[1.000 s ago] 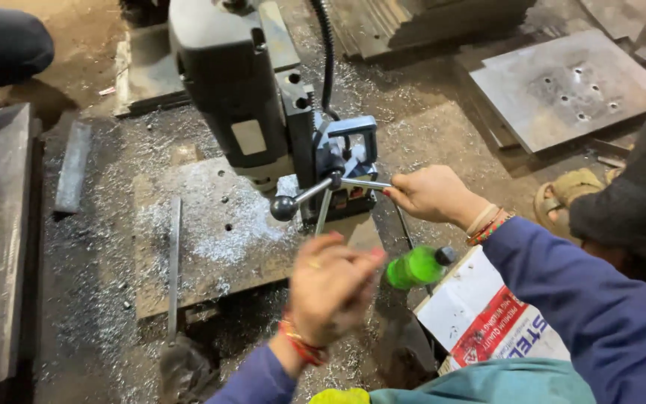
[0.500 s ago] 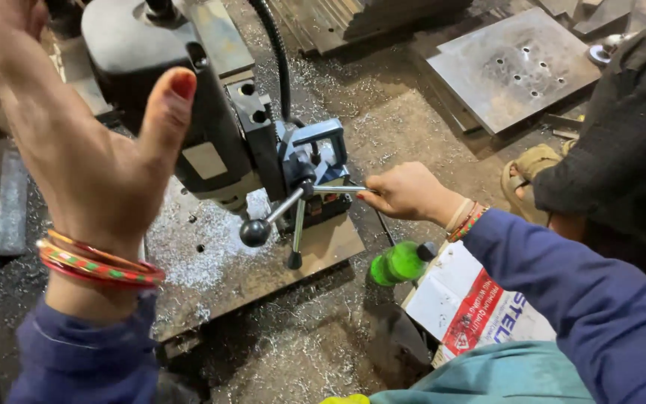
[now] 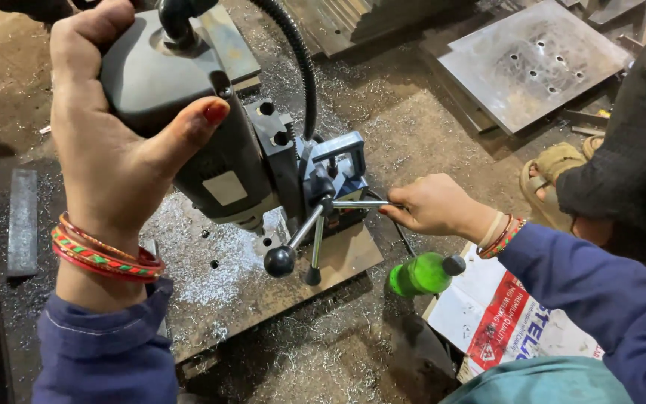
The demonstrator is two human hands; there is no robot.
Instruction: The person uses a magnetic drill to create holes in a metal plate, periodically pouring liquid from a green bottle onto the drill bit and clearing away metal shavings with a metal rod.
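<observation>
A grey magnetic drill press [image 3: 218, 150] stands on a steel plate [image 3: 338, 262] strewn with metal shavings and drilled holes. My left hand [image 3: 114, 127] grips the top of the drill's motor housing, thumb stretched across its side. My right hand [image 3: 431, 206] is closed on one chrome arm of the feed handle [image 3: 315, 224]; two other arms with black knobs point down toward me. Both wrists wear red bangles.
A green bottle [image 3: 420, 273] lies beside a printed white sack [image 3: 502, 314] on the right. Another person in dark clothes, sandalled foot [image 3: 555, 179] showing, sits at right. A perforated steel plate [image 3: 532, 63] lies far right; a steel bar [image 3: 22, 221] at left.
My left hand rose from near the plate and took hold of the drill's top. My right hand stayed on the feed handle. The view moved closer to the drill.
</observation>
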